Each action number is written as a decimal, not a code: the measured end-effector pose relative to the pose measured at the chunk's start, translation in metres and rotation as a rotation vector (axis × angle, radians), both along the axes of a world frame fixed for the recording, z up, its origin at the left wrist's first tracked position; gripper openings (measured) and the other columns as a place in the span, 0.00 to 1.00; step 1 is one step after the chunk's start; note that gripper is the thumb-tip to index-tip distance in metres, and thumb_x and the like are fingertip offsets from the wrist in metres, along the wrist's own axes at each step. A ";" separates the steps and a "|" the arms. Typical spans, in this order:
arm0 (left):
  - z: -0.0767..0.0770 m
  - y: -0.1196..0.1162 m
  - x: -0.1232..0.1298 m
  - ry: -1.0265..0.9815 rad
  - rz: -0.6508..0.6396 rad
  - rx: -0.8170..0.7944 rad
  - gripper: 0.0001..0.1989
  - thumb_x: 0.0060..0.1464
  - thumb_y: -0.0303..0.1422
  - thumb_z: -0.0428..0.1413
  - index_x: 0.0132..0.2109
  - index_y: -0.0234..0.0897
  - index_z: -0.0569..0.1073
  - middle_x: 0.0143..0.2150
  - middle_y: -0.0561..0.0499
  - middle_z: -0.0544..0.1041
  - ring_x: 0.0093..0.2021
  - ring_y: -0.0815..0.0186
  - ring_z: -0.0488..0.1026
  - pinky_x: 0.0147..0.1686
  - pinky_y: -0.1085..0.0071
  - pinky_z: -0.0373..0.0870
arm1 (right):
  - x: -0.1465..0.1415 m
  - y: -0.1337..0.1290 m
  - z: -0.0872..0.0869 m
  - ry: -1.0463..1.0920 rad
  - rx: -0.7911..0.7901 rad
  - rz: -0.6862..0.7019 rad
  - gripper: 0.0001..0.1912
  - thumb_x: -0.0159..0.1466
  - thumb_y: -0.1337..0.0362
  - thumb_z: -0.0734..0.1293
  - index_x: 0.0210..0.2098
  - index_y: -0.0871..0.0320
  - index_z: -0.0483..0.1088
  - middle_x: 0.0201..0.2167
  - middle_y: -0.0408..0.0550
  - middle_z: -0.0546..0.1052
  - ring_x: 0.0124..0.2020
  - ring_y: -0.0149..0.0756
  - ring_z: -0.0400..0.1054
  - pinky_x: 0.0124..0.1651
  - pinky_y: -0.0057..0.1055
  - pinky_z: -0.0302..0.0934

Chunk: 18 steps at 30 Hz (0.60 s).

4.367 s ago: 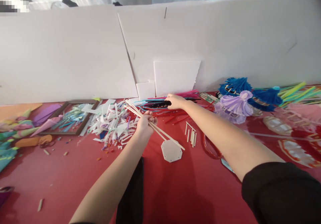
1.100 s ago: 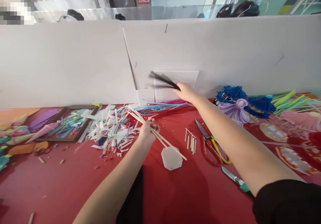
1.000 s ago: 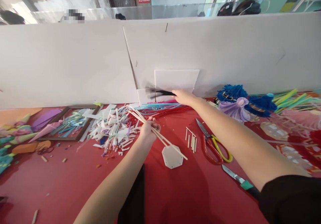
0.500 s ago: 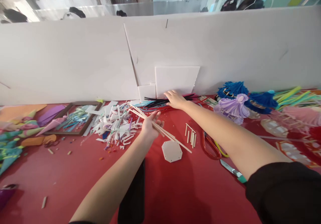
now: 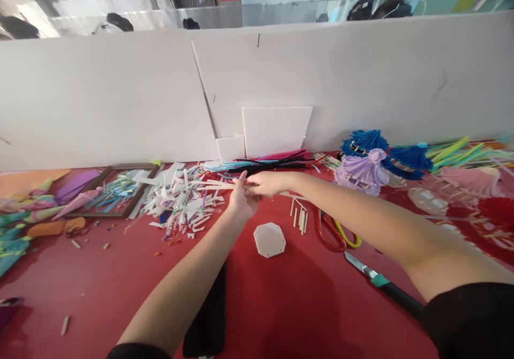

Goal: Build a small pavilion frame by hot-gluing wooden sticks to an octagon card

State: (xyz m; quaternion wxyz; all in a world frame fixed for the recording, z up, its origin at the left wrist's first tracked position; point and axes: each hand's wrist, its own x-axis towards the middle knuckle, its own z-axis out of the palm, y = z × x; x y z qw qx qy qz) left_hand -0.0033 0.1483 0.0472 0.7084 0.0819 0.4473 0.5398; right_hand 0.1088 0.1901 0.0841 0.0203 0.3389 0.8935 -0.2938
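A few thin wooden sticks point(image 5: 214, 184) are gripped in my left hand point(image 5: 242, 203), their ends pointing left over the scrap pile. My right hand point(image 5: 270, 183) has met the left one, its fingers closed on the same sticks; the fingertips partly hide each other. Below the hands lies a pale octagonal plate point(image 5: 270, 240) with small holes near its edge. Short cut sticks point(image 5: 302, 221) are to its right. Black pipe cleaners point(image 5: 281, 162), with pink and blue ones, lie just behind my hands.
White scraps point(image 5: 180, 203) are heaped at left beside a brown frame point(image 5: 120, 213). Red-and-yellow-handled pliers point(image 5: 327, 231) and a utility knife point(image 5: 395, 294) lie right. A black phone point(image 5: 206, 316) is under my left forearm. Blue and purple pipe-cleaner pieces point(image 5: 363, 169) stand at right; a white board point(image 5: 120, 96) rises behind.
My right hand has come from the pipe cleaners at the back to the sticks in my left hand. The sticks have turned closer to level.
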 end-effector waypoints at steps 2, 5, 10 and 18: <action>0.005 -0.003 0.000 0.027 -0.013 -0.017 0.16 0.60 0.37 0.52 0.52 0.35 0.68 0.50 0.45 0.71 0.44 0.61 0.72 0.42 0.59 0.72 | 0.003 0.001 -0.004 0.008 0.026 -0.006 0.14 0.66 0.58 0.61 0.47 0.60 0.67 0.42 0.48 0.73 0.38 0.32 0.70 0.40 0.35 0.68; 0.011 -0.007 -0.001 0.082 -0.039 -0.058 0.16 0.59 0.36 0.53 0.52 0.34 0.68 0.51 0.44 0.71 0.46 0.61 0.72 0.43 0.58 0.72 | 0.012 0.015 -0.016 -0.005 0.142 -0.092 0.15 0.65 0.59 0.62 0.48 0.59 0.67 0.47 0.50 0.71 0.43 0.36 0.69 0.44 0.39 0.66; 0.011 -0.018 -0.003 0.213 -0.049 -0.067 0.16 0.59 0.35 0.53 0.53 0.34 0.67 0.52 0.44 0.70 0.46 0.60 0.72 0.44 0.58 0.72 | 0.035 0.039 -0.040 0.021 0.413 -0.339 0.18 0.65 0.59 0.63 0.52 0.59 0.64 0.51 0.52 0.68 0.48 0.40 0.67 0.48 0.44 0.64; 0.016 -0.058 -0.015 0.545 -0.271 0.236 0.18 0.44 0.17 0.60 0.42 0.36 0.73 0.41 0.49 0.73 0.37 0.67 0.72 0.39 0.71 0.69 | 0.082 -0.021 -0.059 0.097 0.577 -0.671 0.18 0.67 0.61 0.58 0.54 0.60 0.62 0.47 0.53 0.74 0.48 0.39 0.68 0.49 0.35 0.61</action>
